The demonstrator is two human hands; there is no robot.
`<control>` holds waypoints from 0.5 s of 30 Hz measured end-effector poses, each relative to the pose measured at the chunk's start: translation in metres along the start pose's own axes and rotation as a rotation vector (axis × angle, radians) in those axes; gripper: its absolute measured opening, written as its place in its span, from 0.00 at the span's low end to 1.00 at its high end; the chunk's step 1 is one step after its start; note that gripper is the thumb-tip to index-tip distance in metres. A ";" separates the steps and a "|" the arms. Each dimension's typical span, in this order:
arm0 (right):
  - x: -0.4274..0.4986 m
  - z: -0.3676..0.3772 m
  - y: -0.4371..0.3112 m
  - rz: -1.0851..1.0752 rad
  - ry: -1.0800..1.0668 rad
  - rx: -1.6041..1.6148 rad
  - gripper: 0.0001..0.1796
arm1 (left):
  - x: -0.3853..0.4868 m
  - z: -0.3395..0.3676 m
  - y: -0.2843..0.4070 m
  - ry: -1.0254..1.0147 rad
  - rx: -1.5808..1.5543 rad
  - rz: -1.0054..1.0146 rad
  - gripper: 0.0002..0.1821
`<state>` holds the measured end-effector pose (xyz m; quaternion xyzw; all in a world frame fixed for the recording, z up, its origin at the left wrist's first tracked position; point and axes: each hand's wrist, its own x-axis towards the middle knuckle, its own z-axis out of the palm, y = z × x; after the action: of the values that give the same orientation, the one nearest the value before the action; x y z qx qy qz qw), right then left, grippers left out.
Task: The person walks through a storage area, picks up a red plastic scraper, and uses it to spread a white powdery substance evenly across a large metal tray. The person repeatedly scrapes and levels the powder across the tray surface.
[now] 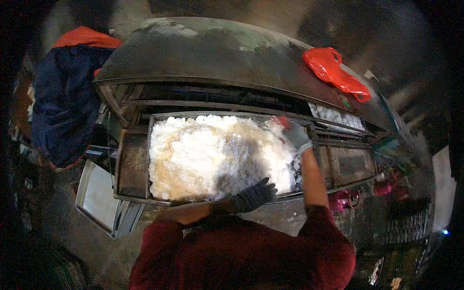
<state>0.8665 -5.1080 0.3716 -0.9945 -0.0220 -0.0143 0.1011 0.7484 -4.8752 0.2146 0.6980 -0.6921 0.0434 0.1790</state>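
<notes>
In front of me a long shallow metal tray (pixel 150 156) holds a mass of white, clumpy material (pixel 195 148) with tan patches. My left hand (pixel 255 195), in a dark glove, reaches over the tray's near edge. Its fingers are spread and nothing shows in them; whether they touch the material, I cannot tell. My right hand (pixel 298 137), in a pale glove, is blurred at the tray's far right corner, beside the material. Something red (pixel 281 121) shows at its fingertips, and I cannot tell whether it is part of the glove or a held thing.
A curved metal cover (pixel 217 54) rises behind the tray, with a red plastic bag (pixel 335 74) on its right. Dark blue and orange cloth (pixel 67 101) hangs at left. Stacked metal trays (pixel 99 195) stand lower left. Pink metal cylinders (pixel 342 199) stand at right.
</notes>
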 end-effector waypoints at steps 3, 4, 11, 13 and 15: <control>0.000 0.026 -0.052 0.043 0.043 -0.300 0.21 | -0.009 -0.030 -0.014 0.246 -0.061 0.015 0.25; 0.001 0.037 -0.066 0.121 0.131 -0.340 0.23 | -0.016 -0.047 -0.024 0.288 -0.080 0.015 0.24; 0.035 0.071 -0.084 0.305 0.060 -0.219 0.26 | -0.108 -0.187 -0.100 0.301 -0.249 -0.394 0.18; 0.041 0.073 -0.078 0.222 0.486 0.109 0.28 | -0.128 -0.219 -0.162 0.278 0.178 -0.507 0.27; 0.043 0.076 -0.070 0.492 0.613 0.657 0.26 | -0.128 -0.218 -0.188 0.182 0.314 -0.823 0.36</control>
<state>0.9075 -5.0227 0.3125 -0.8362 0.2400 -0.2734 0.4104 0.9690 -4.6902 0.3425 0.9273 -0.3230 0.1345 0.1333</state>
